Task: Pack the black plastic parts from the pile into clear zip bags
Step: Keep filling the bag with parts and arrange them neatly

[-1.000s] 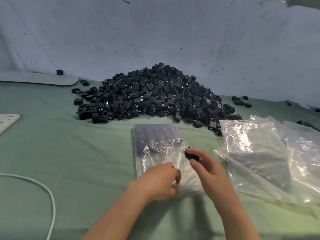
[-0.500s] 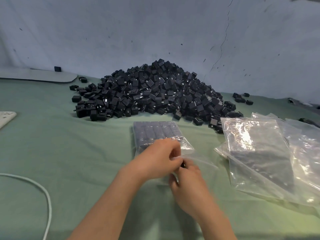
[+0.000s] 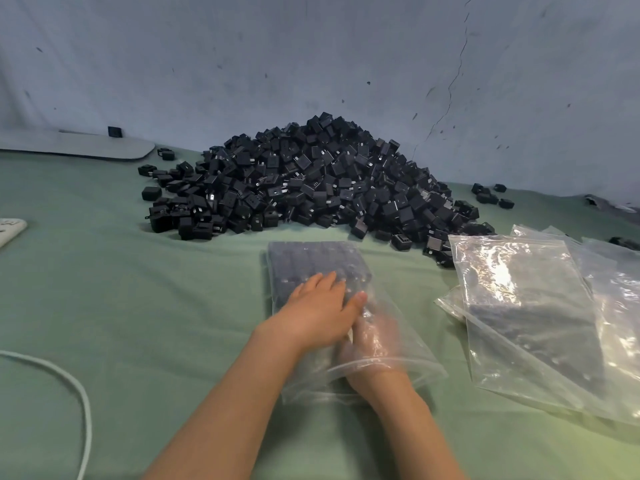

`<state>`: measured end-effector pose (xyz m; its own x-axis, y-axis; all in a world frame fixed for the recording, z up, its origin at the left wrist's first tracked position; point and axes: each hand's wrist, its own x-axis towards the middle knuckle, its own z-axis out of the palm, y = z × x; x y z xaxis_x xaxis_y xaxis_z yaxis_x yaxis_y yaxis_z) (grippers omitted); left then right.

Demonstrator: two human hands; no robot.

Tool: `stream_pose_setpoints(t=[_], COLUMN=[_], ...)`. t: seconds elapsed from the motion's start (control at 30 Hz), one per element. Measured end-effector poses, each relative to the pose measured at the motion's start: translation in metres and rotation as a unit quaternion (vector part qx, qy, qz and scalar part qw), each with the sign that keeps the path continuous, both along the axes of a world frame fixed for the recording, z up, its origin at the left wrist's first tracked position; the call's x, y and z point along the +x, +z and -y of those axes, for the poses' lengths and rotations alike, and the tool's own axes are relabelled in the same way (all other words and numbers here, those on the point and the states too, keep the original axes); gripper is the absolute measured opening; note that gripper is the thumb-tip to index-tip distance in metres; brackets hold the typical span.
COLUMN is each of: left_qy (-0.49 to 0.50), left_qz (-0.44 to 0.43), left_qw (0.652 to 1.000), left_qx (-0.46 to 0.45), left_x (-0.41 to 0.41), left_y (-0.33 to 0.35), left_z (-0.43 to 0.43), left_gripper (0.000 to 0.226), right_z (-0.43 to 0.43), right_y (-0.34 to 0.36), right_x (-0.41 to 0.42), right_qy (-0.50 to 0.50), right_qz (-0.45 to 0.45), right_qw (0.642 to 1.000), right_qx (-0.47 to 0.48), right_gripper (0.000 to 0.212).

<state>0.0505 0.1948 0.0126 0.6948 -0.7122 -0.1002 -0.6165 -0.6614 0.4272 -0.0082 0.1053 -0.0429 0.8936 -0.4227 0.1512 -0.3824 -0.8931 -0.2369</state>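
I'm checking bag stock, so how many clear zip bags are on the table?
3 at least: the middle bag, with the left hand flat on it and the right hand inside; two or more overlapping in the stack on the right. Others may be hidden beneath.

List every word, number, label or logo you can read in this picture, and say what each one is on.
No text here can be read.
On the black parts in the pile: small pale marks on some faces, too small to read.
On the white power strip at the left edge: faint marks, too blurred to read.
On the clear bags: no print visible, only glare.
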Motion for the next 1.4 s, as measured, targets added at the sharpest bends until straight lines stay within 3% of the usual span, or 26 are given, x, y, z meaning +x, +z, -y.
stream_pose_setpoints(t=[0.07,0.2,0.4,1.4], left_qy=[0.001,-0.005,-0.009,-0.01], left_qz=[-0.009,-0.007,0.001,-0.012], left_qw=[1.0,0.999,0.998,0.997], left_qx=[0.025,0.053,0.066,0.069], left_x=[0.004,0.008,0.007,0.003], left_y=[-0.007,-0.011,-0.009,-0.008], left_z=[0.004,0.006,0.006,0.004], left_gripper=[0.069,0.073,0.072,0.072], right_z=[0.004,0.008,0.007,0.015], right_y=[0.0,0.009,0.016,0.011], right_x=[0.0,0.01,0.007,0.01], right_qy=[0.007,0.003,0.019,0.031], right_qz=[-0.015,-0.051,-0.096,-0.042], right_qw=[0.999,0.998,0.995,0.999], right_qx=[-0.044,-0.024,-0.012,-0.015], right_gripper=[0.047,0.042,0.051,0.038])
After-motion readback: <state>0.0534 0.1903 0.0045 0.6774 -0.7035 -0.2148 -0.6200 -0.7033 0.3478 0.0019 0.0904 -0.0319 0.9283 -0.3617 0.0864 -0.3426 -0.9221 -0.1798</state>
